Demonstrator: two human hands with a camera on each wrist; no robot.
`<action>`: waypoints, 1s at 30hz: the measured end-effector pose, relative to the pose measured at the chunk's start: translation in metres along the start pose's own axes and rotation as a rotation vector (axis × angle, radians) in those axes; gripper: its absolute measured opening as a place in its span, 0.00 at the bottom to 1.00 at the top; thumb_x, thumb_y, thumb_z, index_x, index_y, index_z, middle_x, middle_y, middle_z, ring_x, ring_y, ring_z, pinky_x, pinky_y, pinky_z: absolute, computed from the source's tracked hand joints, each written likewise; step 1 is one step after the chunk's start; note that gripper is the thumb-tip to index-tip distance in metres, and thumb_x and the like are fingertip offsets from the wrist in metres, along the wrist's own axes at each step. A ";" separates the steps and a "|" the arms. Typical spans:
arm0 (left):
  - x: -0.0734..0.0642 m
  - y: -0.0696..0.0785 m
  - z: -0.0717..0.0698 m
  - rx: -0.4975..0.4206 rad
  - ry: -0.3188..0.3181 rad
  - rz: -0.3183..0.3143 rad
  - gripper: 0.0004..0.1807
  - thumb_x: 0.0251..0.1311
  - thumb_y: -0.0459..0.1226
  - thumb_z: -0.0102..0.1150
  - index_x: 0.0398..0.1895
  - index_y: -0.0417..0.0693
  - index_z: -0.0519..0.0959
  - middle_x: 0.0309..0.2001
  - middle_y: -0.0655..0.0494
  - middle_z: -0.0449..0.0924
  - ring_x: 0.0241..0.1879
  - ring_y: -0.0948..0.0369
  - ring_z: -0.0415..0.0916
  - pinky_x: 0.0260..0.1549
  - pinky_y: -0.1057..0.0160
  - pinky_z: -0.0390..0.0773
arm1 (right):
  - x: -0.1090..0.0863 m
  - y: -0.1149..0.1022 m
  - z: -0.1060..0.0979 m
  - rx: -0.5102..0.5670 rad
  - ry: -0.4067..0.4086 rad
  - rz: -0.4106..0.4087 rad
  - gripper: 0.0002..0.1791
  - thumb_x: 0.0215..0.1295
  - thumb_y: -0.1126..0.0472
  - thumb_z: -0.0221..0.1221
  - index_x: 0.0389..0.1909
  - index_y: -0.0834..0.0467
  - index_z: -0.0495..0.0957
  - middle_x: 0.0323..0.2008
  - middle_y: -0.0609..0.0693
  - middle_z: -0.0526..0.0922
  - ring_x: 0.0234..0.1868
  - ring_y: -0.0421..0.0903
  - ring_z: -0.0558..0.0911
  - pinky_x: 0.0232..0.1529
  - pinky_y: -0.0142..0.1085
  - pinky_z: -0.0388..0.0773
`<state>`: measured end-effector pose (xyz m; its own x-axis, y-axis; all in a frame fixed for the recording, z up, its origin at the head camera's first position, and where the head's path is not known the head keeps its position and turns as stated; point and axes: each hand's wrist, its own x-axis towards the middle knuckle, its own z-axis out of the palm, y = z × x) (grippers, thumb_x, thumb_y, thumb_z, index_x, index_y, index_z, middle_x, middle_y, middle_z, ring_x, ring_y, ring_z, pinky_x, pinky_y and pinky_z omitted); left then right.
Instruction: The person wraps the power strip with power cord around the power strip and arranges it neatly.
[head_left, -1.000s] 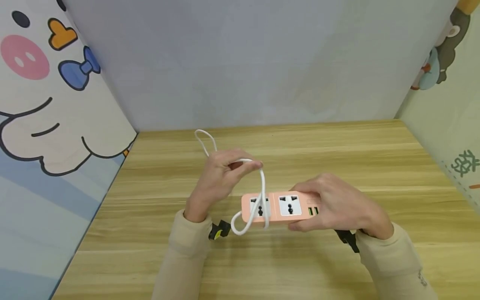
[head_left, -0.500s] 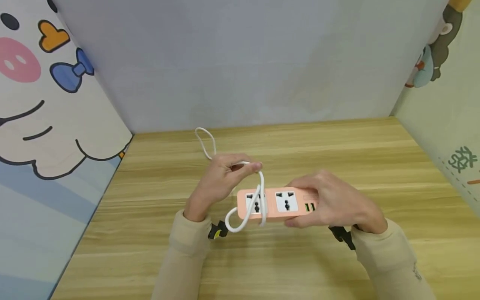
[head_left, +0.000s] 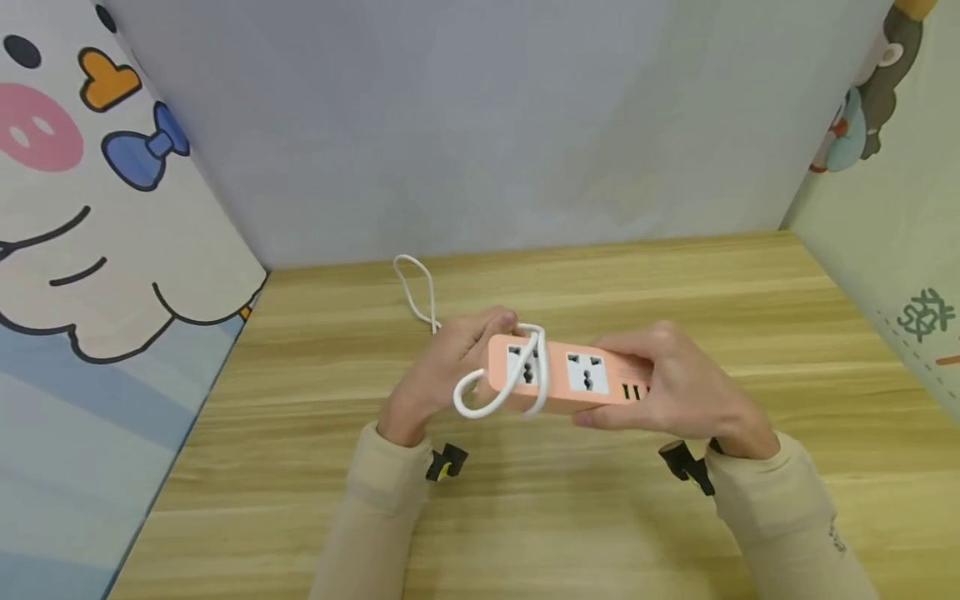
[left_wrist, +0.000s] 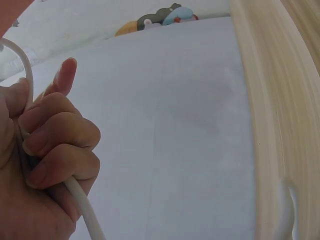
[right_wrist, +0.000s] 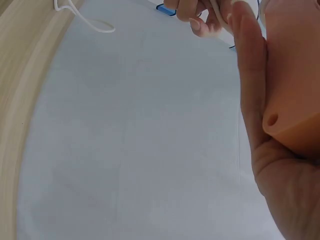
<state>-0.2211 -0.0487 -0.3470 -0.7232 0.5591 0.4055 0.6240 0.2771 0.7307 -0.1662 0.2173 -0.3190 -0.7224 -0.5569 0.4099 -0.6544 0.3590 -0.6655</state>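
Observation:
My right hand (head_left: 678,383) grips the right end of a pink power strip (head_left: 555,371), thumb along the near side and fingers over the far side. White sockets and small USB ports face up on it. A white power cord (head_left: 542,375) loops over the strip's left end and wraps round it. My left hand (head_left: 450,358) is behind that end, partly hidden by it in the head view. In the left wrist view its curled fingers (left_wrist: 65,130) hold the cord (left_wrist: 82,205) against the palm. The right wrist view shows the strip's underside (right_wrist: 295,75) with a small round hole.
Beyond my left hand, a loop of the cord (head_left: 416,287) trails toward the back of the wooden table (head_left: 675,533). A plain grey wall (head_left: 487,142) stands behind. Panels with cartoon prints (head_left: 142,275) flank the table. A small black camera mount sits on each wrist.
The power strip has risen and tilted in my right hand. My left hand has gone from above the strip, pinching the cord, to behind its left end, drawing the cord over the far side.

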 end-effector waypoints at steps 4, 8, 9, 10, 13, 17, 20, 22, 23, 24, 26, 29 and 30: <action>0.000 -0.002 0.009 -0.042 -0.034 0.086 0.15 0.77 0.44 0.50 0.50 0.44 0.81 0.44 0.52 0.84 0.42 0.61 0.80 0.46 0.63 0.80 | -0.001 0.005 -0.003 0.019 0.053 0.027 0.18 0.46 0.61 0.79 0.38 0.48 0.85 0.24 0.38 0.83 0.18 0.36 0.74 0.20 0.30 0.71; 0.002 0.006 0.014 0.127 -0.036 -0.027 0.22 0.81 0.46 0.39 0.66 0.48 0.75 0.57 0.48 0.83 0.54 0.55 0.81 0.57 0.55 0.80 | 0.000 0.007 -0.009 0.021 0.131 0.114 0.20 0.48 0.63 0.78 0.44 0.50 0.87 0.29 0.43 0.86 0.23 0.42 0.76 0.24 0.32 0.73; 0.002 0.009 0.015 0.201 -0.041 -0.062 0.21 0.82 0.43 0.36 0.69 0.49 0.72 0.58 0.47 0.82 0.55 0.54 0.80 0.57 0.53 0.79 | 0.000 0.007 -0.011 0.016 0.149 0.143 0.19 0.49 0.63 0.78 0.44 0.50 0.87 0.30 0.44 0.86 0.24 0.42 0.77 0.25 0.33 0.73; 0.003 0.012 0.016 0.268 -0.053 -0.093 0.22 0.82 0.41 0.35 0.72 0.51 0.69 0.54 0.46 0.83 0.52 0.53 0.81 0.54 0.51 0.80 | 0.000 0.007 -0.012 0.004 0.166 0.171 0.19 0.50 0.62 0.77 0.45 0.50 0.87 0.31 0.45 0.86 0.25 0.43 0.77 0.25 0.33 0.74; 0.003 0.019 0.019 0.426 -0.065 -0.109 0.23 0.83 0.43 0.34 0.74 0.49 0.64 0.42 0.46 0.84 0.41 0.52 0.82 0.44 0.50 0.82 | 0.001 0.009 -0.015 -0.023 0.202 0.234 0.17 0.53 0.60 0.76 0.46 0.50 0.87 0.30 0.47 0.84 0.25 0.45 0.77 0.25 0.34 0.74; 0.003 0.027 0.025 0.553 -0.100 -0.105 0.18 0.83 0.45 0.34 0.50 0.46 0.74 0.23 0.56 0.73 0.24 0.58 0.74 0.27 0.57 0.77 | 0.002 0.012 -0.014 -0.050 0.273 0.292 0.15 0.56 0.58 0.75 0.44 0.55 0.87 0.28 0.51 0.83 0.22 0.43 0.77 0.22 0.33 0.74; 0.002 0.032 0.028 0.625 -0.125 -0.116 0.19 0.83 0.47 0.35 0.34 0.51 0.70 0.18 0.61 0.63 0.19 0.61 0.66 0.21 0.62 0.70 | 0.004 0.014 -0.013 -0.080 0.334 0.337 0.15 0.56 0.55 0.75 0.41 0.57 0.87 0.26 0.52 0.83 0.21 0.41 0.77 0.20 0.32 0.74; 0.000 0.036 0.029 0.683 -0.116 -0.105 0.19 0.82 0.48 0.37 0.32 0.52 0.70 0.17 0.62 0.61 0.18 0.63 0.63 0.18 0.63 0.67 | 0.006 0.015 -0.011 -0.116 0.356 0.354 0.15 0.54 0.53 0.76 0.38 0.56 0.87 0.25 0.52 0.82 0.20 0.41 0.76 0.20 0.32 0.73; 0.000 0.038 0.029 0.708 -0.106 -0.097 0.19 0.82 0.48 0.38 0.32 0.52 0.70 0.17 0.63 0.61 0.17 0.63 0.63 0.17 0.64 0.66 | 0.006 0.015 -0.010 -0.125 0.358 0.363 0.15 0.54 0.51 0.76 0.37 0.56 0.87 0.24 0.52 0.82 0.19 0.41 0.76 0.19 0.32 0.73; -0.001 0.040 0.028 0.732 -0.092 -0.085 0.19 0.81 0.48 0.40 0.31 0.52 0.71 0.17 0.63 0.60 0.17 0.64 0.62 0.17 0.64 0.66 | 0.007 0.015 -0.010 -0.135 0.361 0.371 0.16 0.54 0.50 0.76 0.37 0.55 0.87 0.24 0.52 0.82 0.19 0.40 0.76 0.19 0.32 0.72; -0.002 0.041 0.027 0.771 -0.057 -0.058 0.19 0.80 0.47 0.43 0.29 0.50 0.72 0.16 0.63 0.60 0.16 0.64 0.61 0.15 0.65 0.64 | 0.008 0.015 -0.008 -0.155 0.365 0.386 0.15 0.53 0.48 0.76 0.34 0.54 0.87 0.23 0.51 0.81 0.18 0.41 0.75 0.18 0.32 0.71; -0.003 0.043 0.025 0.788 -0.016 -0.019 0.18 0.79 0.45 0.47 0.28 0.49 0.73 0.15 0.63 0.59 0.15 0.65 0.59 0.14 0.65 0.62 | 0.009 0.015 -0.007 -0.166 0.369 0.404 0.15 0.53 0.47 0.76 0.31 0.54 0.86 0.21 0.49 0.81 0.17 0.41 0.75 0.18 0.33 0.71; -0.004 0.043 0.024 0.790 -0.007 -0.010 0.18 0.79 0.45 0.48 0.28 0.48 0.73 0.15 0.64 0.59 0.15 0.65 0.58 0.15 0.66 0.62 | 0.010 0.015 -0.007 -0.173 0.369 0.405 0.15 0.53 0.47 0.76 0.30 0.54 0.86 0.21 0.49 0.80 0.17 0.42 0.74 0.17 0.33 0.70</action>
<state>-0.1844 -0.0198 -0.3304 -0.7297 0.5580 0.3951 0.6449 0.7537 0.1267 -0.1845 0.2223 -0.3209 -0.9328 -0.0622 0.3551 -0.3141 0.6236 -0.7159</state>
